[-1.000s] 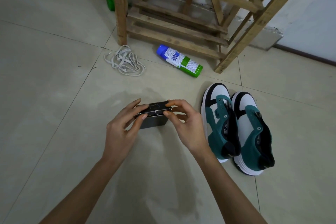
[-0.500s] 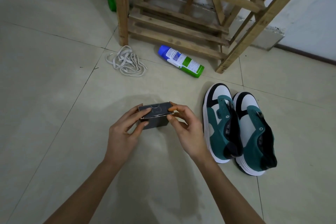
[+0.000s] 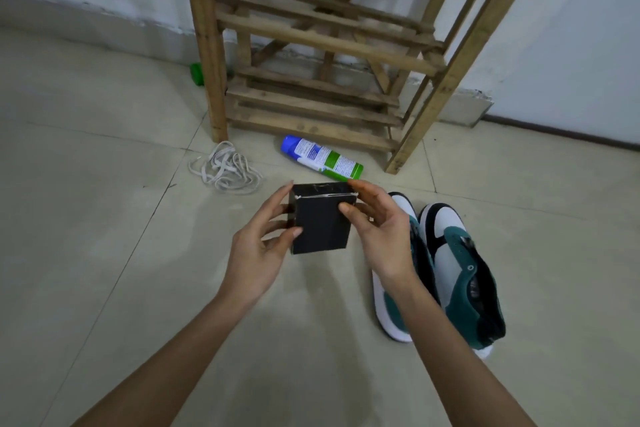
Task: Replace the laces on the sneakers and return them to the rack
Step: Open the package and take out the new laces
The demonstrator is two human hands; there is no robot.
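Note:
A small black box (image 3: 320, 224) is held upright in front of me, above the floor. My left hand (image 3: 258, 248) grips its left side, thumb on the front face. My right hand (image 3: 379, 232) grips the right side near the closed top flap. Two green, white and black sneakers (image 3: 457, 269) without laces lie side by side on the floor to the right, partly behind my right wrist. A loose pile of white laces (image 3: 227, 172) lies on the floor by the left leg of the wooden rack (image 3: 322, 42).
A blue and green spray can (image 3: 320, 158) lies on its side in front of the rack's lowest shelf. A green object (image 3: 196, 73) peeks out behind the rack's left leg. The rack stands against a white wall; pale floor tiles stretch out to the left.
Both hands have lifted the box off the floor and turned it upright, so its front face shows. The view has tilted up toward the rack.

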